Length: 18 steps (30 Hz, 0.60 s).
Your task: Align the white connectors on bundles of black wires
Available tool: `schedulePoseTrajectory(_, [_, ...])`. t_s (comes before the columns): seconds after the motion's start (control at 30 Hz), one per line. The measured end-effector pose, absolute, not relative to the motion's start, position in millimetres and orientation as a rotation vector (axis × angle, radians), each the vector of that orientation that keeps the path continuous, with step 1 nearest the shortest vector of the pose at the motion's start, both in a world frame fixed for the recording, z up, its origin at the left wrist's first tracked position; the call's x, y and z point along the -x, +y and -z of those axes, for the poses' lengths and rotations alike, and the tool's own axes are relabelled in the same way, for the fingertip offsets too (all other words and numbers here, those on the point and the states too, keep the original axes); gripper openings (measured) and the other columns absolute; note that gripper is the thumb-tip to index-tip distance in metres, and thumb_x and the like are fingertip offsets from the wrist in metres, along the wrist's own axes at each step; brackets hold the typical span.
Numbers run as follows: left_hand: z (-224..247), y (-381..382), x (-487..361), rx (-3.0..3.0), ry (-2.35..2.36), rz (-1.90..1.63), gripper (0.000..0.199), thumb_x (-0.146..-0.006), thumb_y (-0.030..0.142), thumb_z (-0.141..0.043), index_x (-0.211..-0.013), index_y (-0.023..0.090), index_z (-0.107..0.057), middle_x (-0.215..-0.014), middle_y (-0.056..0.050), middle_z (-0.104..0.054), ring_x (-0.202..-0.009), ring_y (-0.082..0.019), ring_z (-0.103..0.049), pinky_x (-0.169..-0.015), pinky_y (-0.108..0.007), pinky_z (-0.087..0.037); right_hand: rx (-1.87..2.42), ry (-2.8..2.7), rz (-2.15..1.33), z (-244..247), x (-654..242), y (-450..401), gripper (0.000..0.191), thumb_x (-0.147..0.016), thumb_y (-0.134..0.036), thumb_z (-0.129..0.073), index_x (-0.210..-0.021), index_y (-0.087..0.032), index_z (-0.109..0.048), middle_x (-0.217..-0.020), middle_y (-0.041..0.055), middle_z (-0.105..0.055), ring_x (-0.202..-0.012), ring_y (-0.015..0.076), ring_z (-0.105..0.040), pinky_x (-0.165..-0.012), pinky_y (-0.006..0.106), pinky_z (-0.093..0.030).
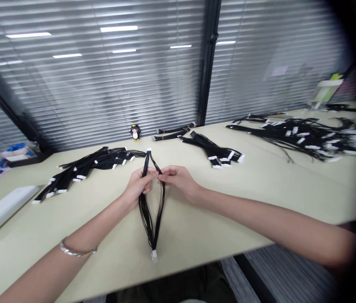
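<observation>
Between my hands is a black wire harness (159, 214), its strands parted into two bunches that meet at both ends. One white connector (149, 150) caps the far end, and another white connector (154, 255) hangs at the near end, close to the table's front edge. My left hand (139, 185) is closed round the left bunch, thumb on top. My right hand (179, 180) pinches the right bunch between thumb and fingers. The fingertips of both hands nearly meet in the middle.
Piles of black harnesses with white connectors lie at left (86, 166), centre right (214, 149) and far right (304, 136). Two tied cable bundles (171, 135) and a penguin figurine (135, 132) are by the blinds. A white device (6, 210) sits at left.
</observation>
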<state>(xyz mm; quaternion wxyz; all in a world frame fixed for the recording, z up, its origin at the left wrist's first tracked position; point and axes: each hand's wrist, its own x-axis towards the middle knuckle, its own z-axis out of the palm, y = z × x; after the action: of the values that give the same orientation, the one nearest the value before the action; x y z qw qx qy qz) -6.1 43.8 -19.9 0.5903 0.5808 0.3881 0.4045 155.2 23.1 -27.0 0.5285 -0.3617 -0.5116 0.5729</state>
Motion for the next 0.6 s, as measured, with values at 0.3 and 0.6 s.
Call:
schedulePoseTrajectory(0.3, [17.1,41.1,3.5,-1.231,0.853,-1.017,0.022,-0.068,0.030,-0.060,-0.082,0.016,-0.050,-0.052,0.006,-0.030,-0.041,0.000,-0.027,-0.037,-0.013,-0.020,0.792,-1.270,-1.371,27.9,-153.7,22.7,0.022,-0.068,-0.031,-0.068,-0.077,-0.013,-0.060,-0.073,0.0033,-0.061,-0.071,0.0131,-0.058,-0.073,0.028,-0.045])
schedulePoseTrajectory(0.6, [16.8,42.0,3.8,-1.268,0.818,-1.070,0.013,-0.069,0.024,-0.052,-0.072,0.013,-0.046,-0.064,0.000,-0.051,-0.063,-0.008,-0.054,-0.064,-0.021,-0.044,0.739,-1.285,-1.373,26.0,-154.3,21.3,0.019,-0.069,-0.030,-0.067,-0.076,-0.013,-0.062,-0.073,0.0042,-0.064,-0.068,0.0125,-0.058,-0.071,0.028,-0.043])
